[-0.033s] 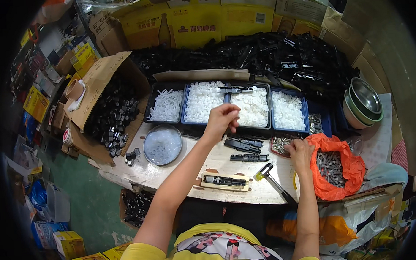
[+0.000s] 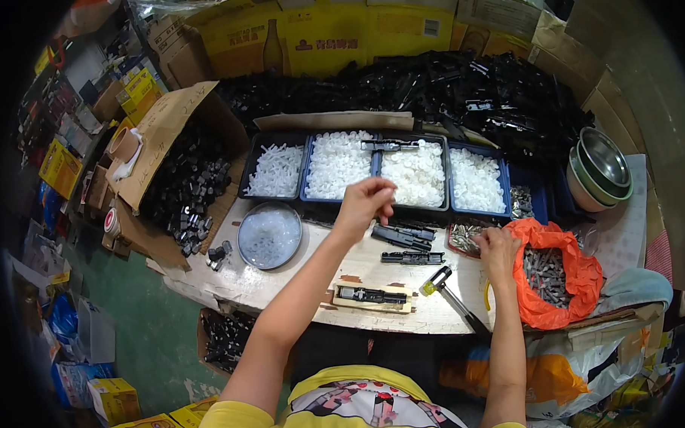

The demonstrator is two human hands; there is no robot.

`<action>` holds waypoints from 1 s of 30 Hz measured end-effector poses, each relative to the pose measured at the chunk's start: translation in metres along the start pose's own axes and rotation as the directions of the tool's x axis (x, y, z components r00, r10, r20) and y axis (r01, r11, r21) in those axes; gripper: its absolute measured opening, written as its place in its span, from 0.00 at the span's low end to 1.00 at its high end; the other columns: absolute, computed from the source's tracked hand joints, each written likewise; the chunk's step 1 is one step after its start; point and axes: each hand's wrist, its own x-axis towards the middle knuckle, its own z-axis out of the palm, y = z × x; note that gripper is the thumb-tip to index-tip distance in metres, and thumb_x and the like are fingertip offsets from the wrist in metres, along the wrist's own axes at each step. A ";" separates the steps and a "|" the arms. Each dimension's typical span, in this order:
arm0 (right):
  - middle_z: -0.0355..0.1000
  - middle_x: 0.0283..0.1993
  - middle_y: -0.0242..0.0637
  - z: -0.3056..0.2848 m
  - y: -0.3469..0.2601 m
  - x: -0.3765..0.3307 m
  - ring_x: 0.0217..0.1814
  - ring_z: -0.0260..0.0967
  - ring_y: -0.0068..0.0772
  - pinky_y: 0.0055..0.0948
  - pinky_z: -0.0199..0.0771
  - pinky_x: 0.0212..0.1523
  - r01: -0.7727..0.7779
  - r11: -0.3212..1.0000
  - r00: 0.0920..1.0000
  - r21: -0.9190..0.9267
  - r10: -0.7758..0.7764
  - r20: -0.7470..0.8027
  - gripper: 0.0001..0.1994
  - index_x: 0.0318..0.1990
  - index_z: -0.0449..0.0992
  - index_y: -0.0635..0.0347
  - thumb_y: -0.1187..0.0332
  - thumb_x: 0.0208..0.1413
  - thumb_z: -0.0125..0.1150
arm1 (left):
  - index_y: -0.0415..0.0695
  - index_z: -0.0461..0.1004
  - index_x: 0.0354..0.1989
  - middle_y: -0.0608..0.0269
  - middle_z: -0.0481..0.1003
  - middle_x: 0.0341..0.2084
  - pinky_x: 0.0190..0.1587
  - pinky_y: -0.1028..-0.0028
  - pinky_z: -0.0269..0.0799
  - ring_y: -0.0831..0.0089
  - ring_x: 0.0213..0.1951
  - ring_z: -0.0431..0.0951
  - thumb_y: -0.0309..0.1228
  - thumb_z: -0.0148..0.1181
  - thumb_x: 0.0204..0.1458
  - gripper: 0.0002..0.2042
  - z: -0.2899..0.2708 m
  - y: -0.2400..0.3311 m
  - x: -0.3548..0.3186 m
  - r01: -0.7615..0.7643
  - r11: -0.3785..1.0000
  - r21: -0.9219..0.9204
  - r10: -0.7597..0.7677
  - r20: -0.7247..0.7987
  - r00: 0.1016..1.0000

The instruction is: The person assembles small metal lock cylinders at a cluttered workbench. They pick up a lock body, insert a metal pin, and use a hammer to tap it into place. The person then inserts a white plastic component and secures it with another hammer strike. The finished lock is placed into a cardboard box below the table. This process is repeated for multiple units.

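Observation:
My left hand [image 2: 368,205] hovers in front of the bins of white plastic parts [image 2: 410,174], its fingers curled together in a pinch. Whatever they hold, if anything, is too small to make out. My right hand [image 2: 499,255] reaches to a small tray of metal pieces [image 2: 464,236], with its fingertips bent down at the tray's edge and partly hidden. Between my arms, a black mechanism [image 2: 372,294] lies in a wooden holder [image 2: 349,304]. Behind it are several more black assemblies [image 2: 412,257], and a hammer [image 2: 459,304] lies to the right.
An orange bag of grey parts [image 2: 520,283] stands beside my right wrist. A round dish [image 2: 268,236] and a cardboard box of black parts [image 2: 149,172] are to the left. Black parts [image 2: 428,83] pile up behind the bins; stacked bowls [image 2: 601,167] stand at far right.

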 end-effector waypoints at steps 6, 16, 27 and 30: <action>0.68 0.24 0.33 -0.022 -0.057 -0.024 0.32 0.63 0.33 0.30 0.59 0.35 -0.126 0.690 0.991 0.713 0.063 0.114 0.03 0.25 0.73 0.60 0.72 0.44 0.60 | 0.33 0.70 0.40 0.58 0.73 0.21 0.28 0.76 0.72 0.73 0.24 0.74 0.20 0.54 0.50 0.09 0.005 -0.021 -0.107 0.189 0.974 -0.123 -0.169 0.154 0.973; 0.65 0.23 0.29 -0.026 -0.148 -0.055 0.29 0.58 0.25 0.24 0.57 0.33 -0.103 0.557 0.924 0.824 -0.254 0.287 0.06 0.24 0.71 0.61 0.70 0.46 0.61 | 0.34 0.70 0.42 0.61 0.73 0.23 0.27 0.78 0.74 0.77 0.25 0.75 0.23 0.56 0.50 0.11 -0.004 -0.037 -0.160 0.127 0.982 -0.139 -0.104 0.166 0.981; 0.65 0.20 0.30 -0.032 -0.152 -0.056 0.27 0.58 0.26 0.27 0.55 0.31 -0.056 0.636 0.935 0.770 -0.238 0.264 0.07 0.22 0.72 0.61 0.70 0.45 0.62 | 0.33 0.71 0.40 0.63 0.73 0.22 0.27 0.79 0.74 0.79 0.24 0.74 0.23 0.55 0.51 0.09 0.000 -0.035 -0.167 0.062 0.994 -0.090 -0.049 0.137 0.989; 0.65 0.20 0.30 -0.031 -0.152 -0.057 0.26 0.59 0.26 0.27 0.54 0.31 -0.098 0.616 0.930 0.781 -0.222 0.292 0.06 0.22 0.73 0.61 0.70 0.44 0.62 | 0.34 0.71 0.38 0.63 0.72 0.23 0.27 0.80 0.74 0.80 0.25 0.74 0.23 0.55 0.51 0.08 0.002 -0.038 -0.167 0.024 0.997 -0.072 -0.015 0.132 0.991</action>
